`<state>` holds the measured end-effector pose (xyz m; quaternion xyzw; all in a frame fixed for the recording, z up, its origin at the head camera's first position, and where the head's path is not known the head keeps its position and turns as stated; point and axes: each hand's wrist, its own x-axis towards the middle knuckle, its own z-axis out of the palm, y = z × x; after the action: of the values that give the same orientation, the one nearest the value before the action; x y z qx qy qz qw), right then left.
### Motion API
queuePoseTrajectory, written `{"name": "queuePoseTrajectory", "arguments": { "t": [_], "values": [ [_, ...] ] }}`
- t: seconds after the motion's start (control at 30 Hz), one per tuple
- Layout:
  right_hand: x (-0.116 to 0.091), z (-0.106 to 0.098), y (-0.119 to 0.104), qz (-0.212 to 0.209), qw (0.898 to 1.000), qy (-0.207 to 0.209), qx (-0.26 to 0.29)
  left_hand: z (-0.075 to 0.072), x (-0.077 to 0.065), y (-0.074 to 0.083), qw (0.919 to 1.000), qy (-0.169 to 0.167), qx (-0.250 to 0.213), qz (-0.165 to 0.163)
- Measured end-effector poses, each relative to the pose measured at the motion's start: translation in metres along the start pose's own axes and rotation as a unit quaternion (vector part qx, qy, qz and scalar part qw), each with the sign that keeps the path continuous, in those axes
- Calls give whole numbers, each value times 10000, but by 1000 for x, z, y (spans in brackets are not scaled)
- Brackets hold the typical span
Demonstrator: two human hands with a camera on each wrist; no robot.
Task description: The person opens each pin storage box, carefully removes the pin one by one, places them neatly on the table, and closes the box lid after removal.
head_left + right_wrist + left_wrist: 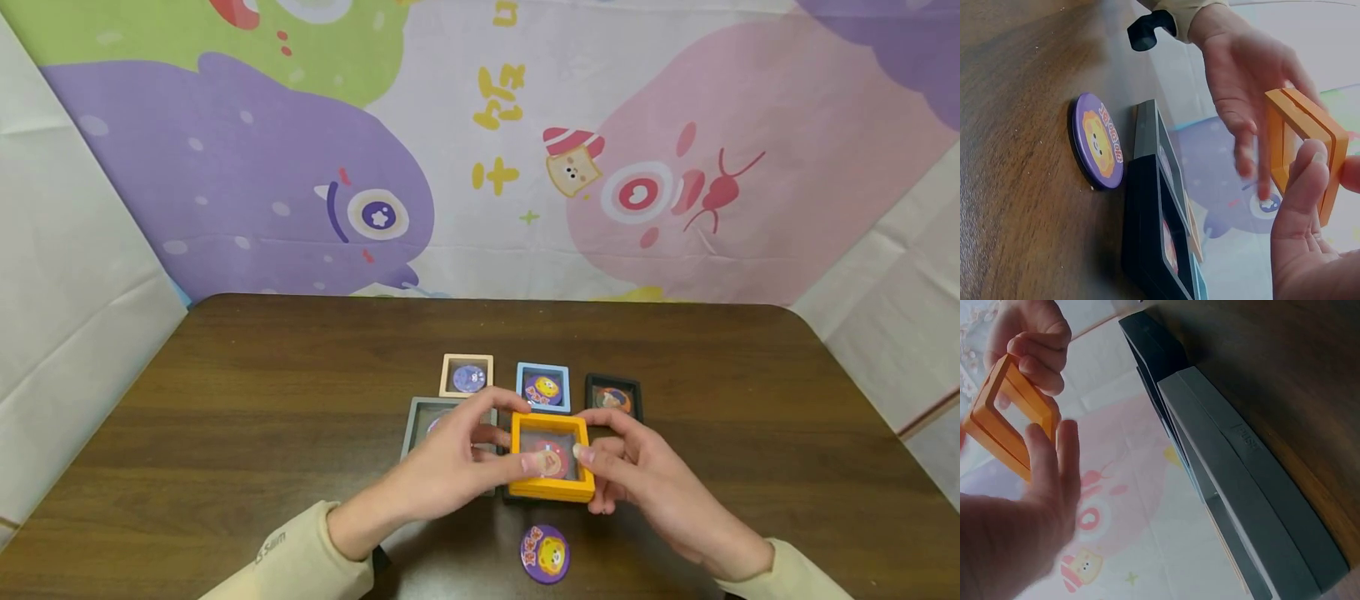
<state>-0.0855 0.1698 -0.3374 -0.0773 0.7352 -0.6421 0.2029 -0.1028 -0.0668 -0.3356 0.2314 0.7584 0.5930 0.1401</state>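
Both hands hold an orange square display frame above the table. My left hand spans its left side, thumb across the front and index finger at the top edge. My right hand pinches its right side, thumb on the front rim. The frame's clear window shows a reddish badge behind it; in the right wrist view a black frame below holds a red badge. A grey frame stands beside that black one, partly hidden by my left hand in the head view.
A round purple badge with a yellow lion lies near the front. Behind the hands, a beige frame, a light blue frame and another black frame each hold a badge. A printed cloth hangs behind the table.
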Motion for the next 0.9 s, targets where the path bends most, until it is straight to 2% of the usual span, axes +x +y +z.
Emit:
{"name": "queuePoseTrajectory", "arguments": {
  "t": [0.07, 0.17, 0.3, 0.4, 0.9],
  "values": [
    [0, 0, -1, 7, 10000, 72, 40, -1, 1, 0, 9993, 74, -13, -353],
    [0, 0, -1, -15, 9999, 110, 58, -1, 3, -2, 9981, 23, -241, -563],
    [0, -1, -1, -26, 9999, 100, 65, -1, 4, -5, 9957, -131, -710, -573],
    [0, -1, 0, -38, 10000, 73, 49, -1, 4, -5, 9942, -138, -888, -584],
    [1, 0, 2, -155, 9994, 68, -291, -2, 2, -2, 9915, -165, -1072, -712]
  ]
}}
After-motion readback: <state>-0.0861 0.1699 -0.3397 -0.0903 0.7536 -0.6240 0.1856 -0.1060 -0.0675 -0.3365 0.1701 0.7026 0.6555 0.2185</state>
